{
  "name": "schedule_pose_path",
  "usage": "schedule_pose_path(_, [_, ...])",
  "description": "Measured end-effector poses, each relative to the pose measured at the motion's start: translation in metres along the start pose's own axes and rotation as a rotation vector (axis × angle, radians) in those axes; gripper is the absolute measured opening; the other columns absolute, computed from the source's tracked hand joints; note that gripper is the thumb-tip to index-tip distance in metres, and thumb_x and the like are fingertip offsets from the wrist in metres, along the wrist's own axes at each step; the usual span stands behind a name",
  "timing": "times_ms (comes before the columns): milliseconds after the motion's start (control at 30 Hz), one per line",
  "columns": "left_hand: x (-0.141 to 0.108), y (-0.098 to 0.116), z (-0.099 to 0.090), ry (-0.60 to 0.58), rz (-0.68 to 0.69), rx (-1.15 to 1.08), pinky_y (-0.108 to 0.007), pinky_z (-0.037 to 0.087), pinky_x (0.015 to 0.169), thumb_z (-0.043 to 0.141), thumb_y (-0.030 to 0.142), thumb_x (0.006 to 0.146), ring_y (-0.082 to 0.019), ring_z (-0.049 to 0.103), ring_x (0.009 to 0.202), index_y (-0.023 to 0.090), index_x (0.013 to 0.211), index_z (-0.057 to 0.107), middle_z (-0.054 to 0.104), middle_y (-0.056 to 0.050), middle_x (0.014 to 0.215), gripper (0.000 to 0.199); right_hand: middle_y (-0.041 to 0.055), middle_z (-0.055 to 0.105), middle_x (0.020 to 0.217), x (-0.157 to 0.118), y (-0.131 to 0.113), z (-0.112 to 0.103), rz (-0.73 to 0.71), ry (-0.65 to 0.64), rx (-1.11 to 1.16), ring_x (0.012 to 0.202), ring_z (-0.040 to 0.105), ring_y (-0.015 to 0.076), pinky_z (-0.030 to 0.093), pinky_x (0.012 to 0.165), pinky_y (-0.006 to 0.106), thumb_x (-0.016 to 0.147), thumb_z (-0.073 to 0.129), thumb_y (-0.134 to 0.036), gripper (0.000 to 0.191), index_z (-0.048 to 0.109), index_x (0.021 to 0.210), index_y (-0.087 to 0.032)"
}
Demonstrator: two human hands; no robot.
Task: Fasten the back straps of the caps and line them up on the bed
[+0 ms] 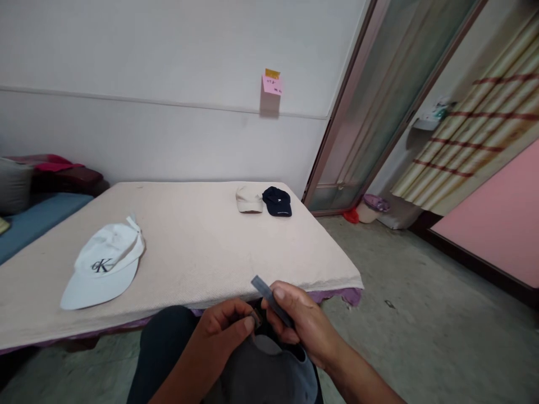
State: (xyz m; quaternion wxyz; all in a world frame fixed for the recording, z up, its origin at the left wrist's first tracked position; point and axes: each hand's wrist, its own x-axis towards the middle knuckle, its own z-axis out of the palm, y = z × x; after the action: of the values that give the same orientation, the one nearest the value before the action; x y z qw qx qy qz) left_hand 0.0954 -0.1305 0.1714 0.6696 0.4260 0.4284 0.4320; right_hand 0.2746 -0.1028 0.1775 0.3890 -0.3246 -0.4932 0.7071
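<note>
A dark grey cap (261, 373) rests on my lap, its back opening toward the table. My right hand (295, 314) pinches the cap's grey strap (267, 293) between thumb and fingers, its free end pointing up and left. Just left of it, my left hand (225, 325) is closed on a small metal buckle (256, 318) at the cap's back edge. The strap's end is apart from the buckle. Part of the cap is hidden under my hands.
On the cloth-covered table (193, 241) lie a white cap (105, 261) at left, and a beige cap (249, 200) and a navy cap (277, 201) at the far edge. A pink note (272, 85) hangs on the wall. A bin (370, 209) stands on the floor at right.
</note>
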Motion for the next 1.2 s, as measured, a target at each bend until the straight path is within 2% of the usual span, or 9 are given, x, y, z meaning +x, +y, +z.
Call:
schedule_pose_path(67, [0.000,-0.001,0.000,-0.001,-0.029,-0.022,-0.023,0.035,0.059,0.071,0.034,0.076,-0.012,0.048,0.061,0.017,0.069,0.068,0.062,0.001,0.065,0.018,-0.0055,0.047,0.055,0.000,0.002,-0.003,0.000,0.013,0.027,0.040,0.029,0.0034,0.018,0.036,0.015,0.088,0.055,-0.047,0.033,0.058,0.088,-0.015])
schedule_pose_path(167, [0.000,0.000,0.000,-0.040,-0.039,-0.027,-0.025,0.039,0.065,0.068,0.034,0.077,-0.014,0.053,0.066,0.017,0.072,0.070,0.065,-0.002,0.070,0.018,-0.0048,0.049,0.057,0.001,0.005,-0.007,0.014,-0.007,0.069,0.041,0.033,0.0030,0.021,0.037,0.015,0.084,0.063,-0.038,0.024,0.057,0.082,-0.014])
schedule_pose_path(300, [0.001,0.000,0.000,-0.083,-0.023,-0.024,-0.028,0.041,0.069,0.067,0.035,0.078,-0.018,0.057,0.070,0.017,0.075,0.072,0.065,-0.003,0.069,0.019,-0.0012,0.055,0.062,0.003,0.008,-0.010,0.044,-0.033,0.095,0.044,0.041,0.0047,0.029,0.040,0.016,0.084,0.060,-0.028,0.018,0.057,0.075,-0.013])
schedule_pose_path(433, [0.000,-0.002,-0.002,-0.058,-0.071,-0.040,-0.025,0.040,0.064,0.071,0.036,0.076,-0.015,0.055,0.067,0.018,0.077,0.073,0.065,-0.002,0.069,0.018,-0.0048,0.049,0.058,0.002,0.009,-0.012,0.079,-0.061,0.092,0.043,0.035,0.0031,0.024,0.039,0.015,0.081,0.066,-0.032,0.020,0.060,0.083,-0.013])
schedule_pose_path(600, [0.000,-0.003,-0.002,-0.039,-0.099,-0.060,-0.022,0.037,0.059,0.074,0.037,0.073,-0.012,0.052,0.064,0.018,0.078,0.073,0.064,-0.001,0.069,0.020,-0.0059,0.046,0.056,0.000,0.012,-0.018,0.091,-0.092,0.061,0.044,0.035,0.0026,0.021,0.039,0.016,0.076,0.073,-0.034,0.025,0.062,0.083,-0.013])
schedule_pose_path(800, [-0.002,-0.004,0.001,-0.062,-0.114,-0.069,-0.020,0.035,0.055,0.073,0.038,0.075,-0.010,0.049,0.059,0.017,0.078,0.070,0.062,0.000,0.067,0.022,-0.0065,0.045,0.053,0.000,0.011,-0.019,0.097,-0.022,0.058,0.041,0.033,0.0023,0.020,0.038,0.016,0.069,0.078,-0.036,0.029,0.063,0.078,-0.012])
schedule_pose_path(933, [-0.004,0.000,0.002,-0.083,-0.095,-0.053,-0.020,0.034,0.056,0.071,0.037,0.077,-0.009,0.047,0.060,0.017,0.076,0.070,0.062,0.000,0.067,0.020,-0.0077,0.044,0.052,0.000,0.009,-0.016,0.080,0.028,0.133,0.039,0.030,0.0012,0.019,0.037,0.016,0.071,0.077,-0.033,0.027,0.060,0.074,-0.013])
schedule_pose_path(1200, [-0.004,0.001,0.002,-0.110,-0.085,-0.042,-0.020,0.035,0.057,0.070,0.037,0.078,-0.009,0.048,0.061,0.018,0.077,0.071,0.062,0.001,0.067,0.019,-0.0064,0.046,0.054,-0.002,0.013,-0.011,0.146,-0.054,0.230,0.040,0.033,0.0018,0.019,0.037,0.015,0.073,0.076,-0.032,0.027,0.057,0.075,-0.013])
